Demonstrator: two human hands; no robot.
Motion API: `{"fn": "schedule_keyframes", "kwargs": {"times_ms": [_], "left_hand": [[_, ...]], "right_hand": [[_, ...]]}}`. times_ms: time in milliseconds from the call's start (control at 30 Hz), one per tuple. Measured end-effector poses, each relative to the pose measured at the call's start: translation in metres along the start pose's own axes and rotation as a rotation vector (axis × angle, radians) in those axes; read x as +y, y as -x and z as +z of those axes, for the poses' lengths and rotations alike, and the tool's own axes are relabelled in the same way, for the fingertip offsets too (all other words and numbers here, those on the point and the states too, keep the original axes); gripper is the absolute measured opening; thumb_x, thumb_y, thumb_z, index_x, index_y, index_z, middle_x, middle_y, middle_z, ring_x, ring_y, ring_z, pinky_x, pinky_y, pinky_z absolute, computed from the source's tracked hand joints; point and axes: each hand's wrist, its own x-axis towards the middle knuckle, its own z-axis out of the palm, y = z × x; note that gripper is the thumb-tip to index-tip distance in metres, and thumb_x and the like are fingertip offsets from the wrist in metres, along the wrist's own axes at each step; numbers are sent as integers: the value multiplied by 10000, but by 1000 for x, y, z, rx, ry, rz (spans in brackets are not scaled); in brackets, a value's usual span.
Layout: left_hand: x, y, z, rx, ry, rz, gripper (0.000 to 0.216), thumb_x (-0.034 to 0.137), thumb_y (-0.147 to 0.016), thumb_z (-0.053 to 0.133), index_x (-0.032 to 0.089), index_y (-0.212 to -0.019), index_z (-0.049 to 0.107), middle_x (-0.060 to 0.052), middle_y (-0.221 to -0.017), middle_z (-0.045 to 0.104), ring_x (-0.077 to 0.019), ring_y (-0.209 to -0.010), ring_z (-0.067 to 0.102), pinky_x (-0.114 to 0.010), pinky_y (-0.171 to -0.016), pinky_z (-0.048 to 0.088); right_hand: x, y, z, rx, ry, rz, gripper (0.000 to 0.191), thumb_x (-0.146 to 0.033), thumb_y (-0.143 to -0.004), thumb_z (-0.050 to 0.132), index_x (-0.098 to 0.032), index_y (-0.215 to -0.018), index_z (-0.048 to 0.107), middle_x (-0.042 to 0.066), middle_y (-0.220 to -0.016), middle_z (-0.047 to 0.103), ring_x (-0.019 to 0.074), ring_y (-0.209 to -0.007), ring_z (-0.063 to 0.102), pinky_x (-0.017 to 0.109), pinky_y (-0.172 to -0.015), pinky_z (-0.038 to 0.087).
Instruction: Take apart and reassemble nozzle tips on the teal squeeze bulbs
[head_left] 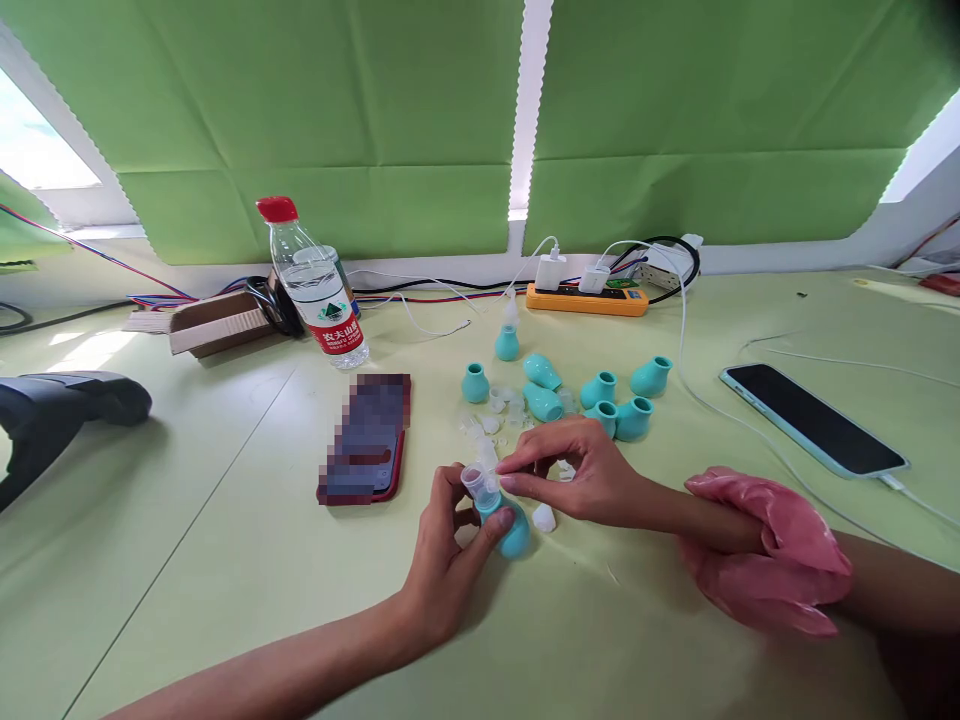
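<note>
Centre of the frame, slightly low: one teal bulb [514,540] is held above or against the bench [300,600]; contact underneath cannot be confirmed. A clear plastic fitting [477,484] stands at its mouth. The bulb's long axis is tilted, with the rounded end toward the lower right and the mouth toward the upper left; the fitting follows roughly the same lean, its open end uppermost.

Left hand [448,565]: reaches in from the lower left. The grip is closed about the bulb near its neck, thumb on the near side, fingers on the far side. This hand is the nearer to the bulb, being in contact with it.

Right hand [581,472]: enters from the right edge, a pink cuff [772,555] on the forearm. Thumb and forefinger are drawn close together at the fitting's right side, so the fitting lies just left of the fingertips. Whether they pinch a small part, or touch the fitting at all, cannot be told.

Beyond the hands, loose translucent pieces [490,424] lie above centre, with further bulbs [634,420] grouped to their right. A white piece [544,517] rests just right of the held bulb.
</note>
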Motion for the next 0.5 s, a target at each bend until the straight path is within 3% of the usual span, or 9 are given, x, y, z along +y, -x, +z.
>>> {"fn": "schedule_keyframes", "kwargs": {"times_ms": [500], "left_hand": [[-5, -1, -1, 68, -170, 61, 173, 264, -756, 556, 194, -883, 461, -1, -786, 481, -135, -753, 483, -248, -661, 425]], "right_hand": [[-2, 2, -6, -51, 210, -216, 89, -170, -723, 566, -141, -667, 628, -11, -502, 574, 58, -439, 468, 175, -430, 376]]}}
